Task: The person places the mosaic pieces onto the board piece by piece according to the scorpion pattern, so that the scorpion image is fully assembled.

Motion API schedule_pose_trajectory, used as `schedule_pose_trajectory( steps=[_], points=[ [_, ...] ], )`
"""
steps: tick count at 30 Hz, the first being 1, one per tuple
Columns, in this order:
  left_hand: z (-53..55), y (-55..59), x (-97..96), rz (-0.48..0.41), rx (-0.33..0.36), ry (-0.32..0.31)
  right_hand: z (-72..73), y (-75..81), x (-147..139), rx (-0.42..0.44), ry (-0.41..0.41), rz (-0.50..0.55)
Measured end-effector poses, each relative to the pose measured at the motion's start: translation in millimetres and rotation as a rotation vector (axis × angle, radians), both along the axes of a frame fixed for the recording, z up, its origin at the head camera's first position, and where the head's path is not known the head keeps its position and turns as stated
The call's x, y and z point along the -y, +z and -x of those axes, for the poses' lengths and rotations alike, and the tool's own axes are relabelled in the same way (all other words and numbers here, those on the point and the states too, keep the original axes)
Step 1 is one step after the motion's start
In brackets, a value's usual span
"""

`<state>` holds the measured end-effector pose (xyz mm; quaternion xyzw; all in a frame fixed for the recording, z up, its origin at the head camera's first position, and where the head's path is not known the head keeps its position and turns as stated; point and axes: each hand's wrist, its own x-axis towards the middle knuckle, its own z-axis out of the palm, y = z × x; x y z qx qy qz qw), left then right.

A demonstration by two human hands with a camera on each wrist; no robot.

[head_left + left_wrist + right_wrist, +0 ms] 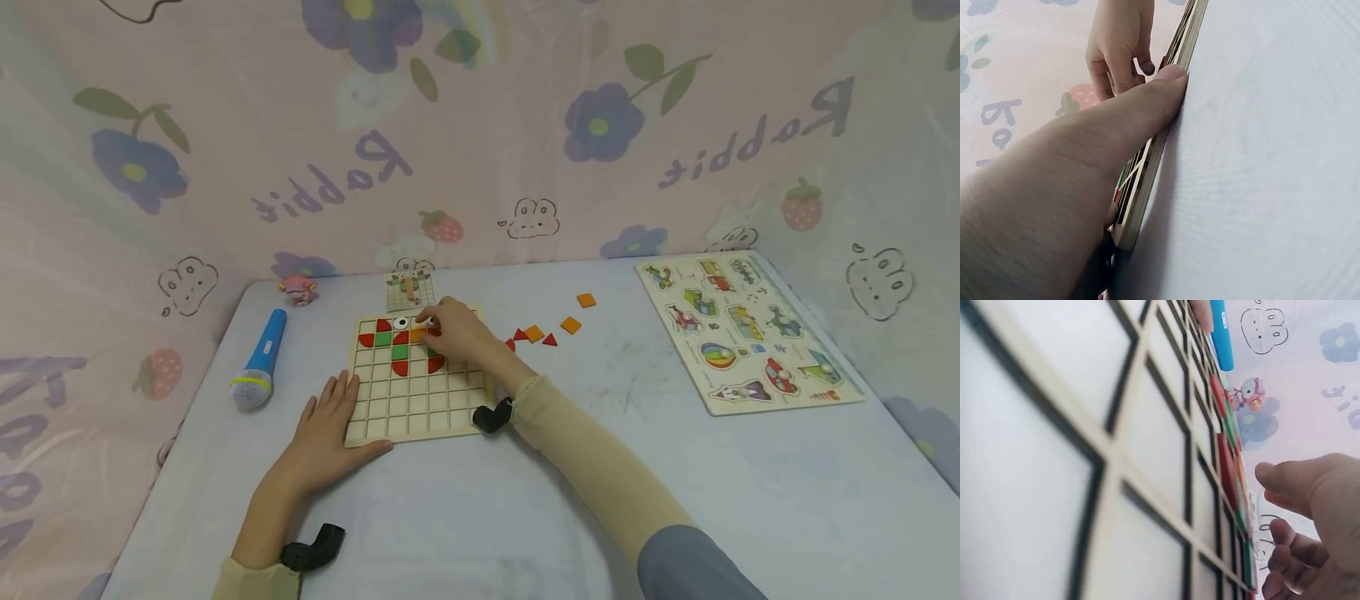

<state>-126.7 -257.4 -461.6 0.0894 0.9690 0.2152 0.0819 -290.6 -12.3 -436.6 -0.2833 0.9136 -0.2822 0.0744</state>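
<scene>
A wooden grid board [408, 408] lies on the table, with red, green and orange pieces and round eye pieces in its far rows. My left hand [322, 433] rests at its near left corner, fingers spread along the left side. Its thumb [1160, 87] lies against the near edge. Over the far rows is my right hand [457, 329], its fingers loosely bent right at an orange piece [417, 335]. In the right wrist view the thumb [1291, 481] and bent fingers show beside the pieces, with nothing visible between them. The right hand hides part of the pattern.
A small pattern card [409, 289] lies beyond the board. Loose orange squares [571, 325] and red triangles [550, 340] lie to its right. A toy microphone [262, 358] and a pink figurine [298, 289] are at left, a picture puzzle board [693, 367] at right.
</scene>
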Motion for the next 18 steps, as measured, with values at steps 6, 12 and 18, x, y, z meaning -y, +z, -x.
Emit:
schedule_pose_trajectory(
  steps=[6,12,18],
  points=[
    [-0.8,0.2,-0.3,-0.004,-0.004,-0.002,-0.9,6.2,-9.8,0.015,0.007,0.039],
    [-0.4,0.1,-2.7,-0.010,0.001,-0.001,4.5,10.1,-50.2,-0.008,-0.057,0.045],
    [0.0,2.8,-3.7,-0.016,0.012,0.003,14.8,5.0,-121.1,-0.009,-0.215,0.092]
  ],
)
